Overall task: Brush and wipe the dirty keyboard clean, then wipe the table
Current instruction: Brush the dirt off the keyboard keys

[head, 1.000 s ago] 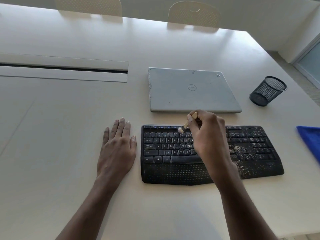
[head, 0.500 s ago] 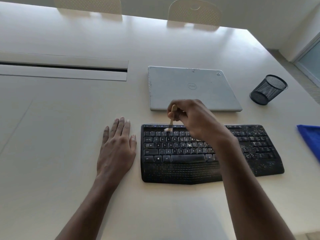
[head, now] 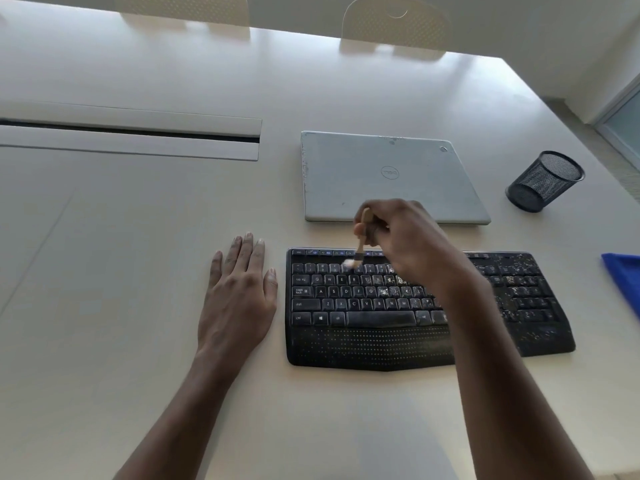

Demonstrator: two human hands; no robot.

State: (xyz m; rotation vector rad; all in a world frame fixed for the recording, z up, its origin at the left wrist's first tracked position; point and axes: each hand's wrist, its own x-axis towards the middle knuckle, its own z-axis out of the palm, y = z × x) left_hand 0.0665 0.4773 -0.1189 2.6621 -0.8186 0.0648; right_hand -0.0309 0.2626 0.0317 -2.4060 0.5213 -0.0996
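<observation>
A pale worktop [head: 104, 341] carries everything, and a black keyboard [head: 363, 344] lies flat on it near the front edge. The keyboard's left half looks fairly clean, while pale crumbs and specks cover its right half and number pad. A long cable hatch [head: 138, 133] with a dark slot is set into the worktop well behind and to the left of the keyboard. A closed grey laptop [head: 381, 168] lies just behind the keyboard, apart from it.

The left hand [head: 239, 299] rests palm down on the worktop just beside the keyboard's left edge, its fingers [head: 247, 254] straight and close together, holding nothing. The right hand [head: 405, 240] hovers over the keyboard's back rows, its fingers [head: 372, 230] curled and pinched round a small wooden brush [head: 360, 247].

A black mesh pen cup [head: 545, 181] stands behind the keyboard's right end. A blue cloth [head: 623, 282] lies to the right of the keyboard, cut off by the frame. The brush points down and left, its blurred white bristles on the keyboard's number row.
</observation>
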